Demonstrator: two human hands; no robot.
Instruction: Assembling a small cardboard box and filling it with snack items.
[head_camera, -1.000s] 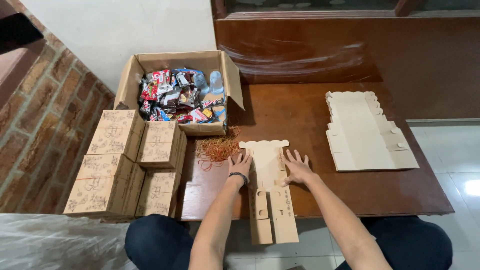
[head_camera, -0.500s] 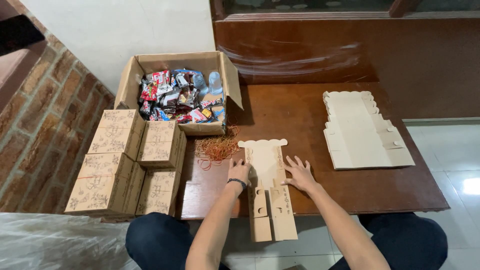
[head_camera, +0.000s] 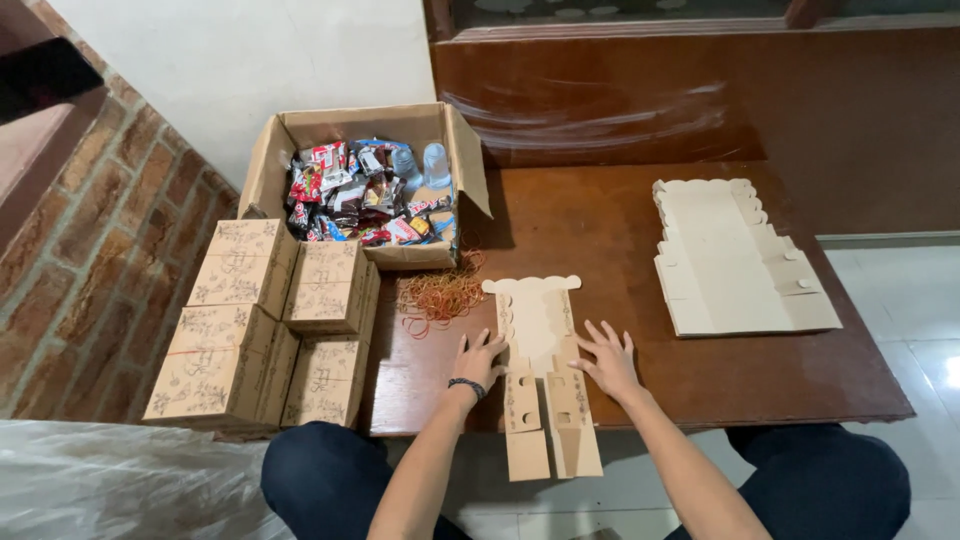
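Observation:
A flat, unfolded cardboard box blank (head_camera: 540, 330) lies on the brown wooden table (head_camera: 620, 250), its lower flaps hanging over the near edge. My left hand (head_camera: 482, 358) presses its left side with fingers spread; a dark band circles that wrist. My right hand (head_camera: 606, 360) rests on the blank's right side, fingers apart. Neither hand grips anything.
A pile of orange rubber bands (head_camera: 440, 295) lies left of the blank. An open carton of wrapped snacks and cups (head_camera: 365, 190) stands behind it. Several folded printed boxes (head_camera: 260, 320) are stacked at the left. A stack of flat blanks (head_camera: 735, 260) sits at the right.
Both hands have stayed on the blank, shifting slightly toward its middle. The view has tilted a little.

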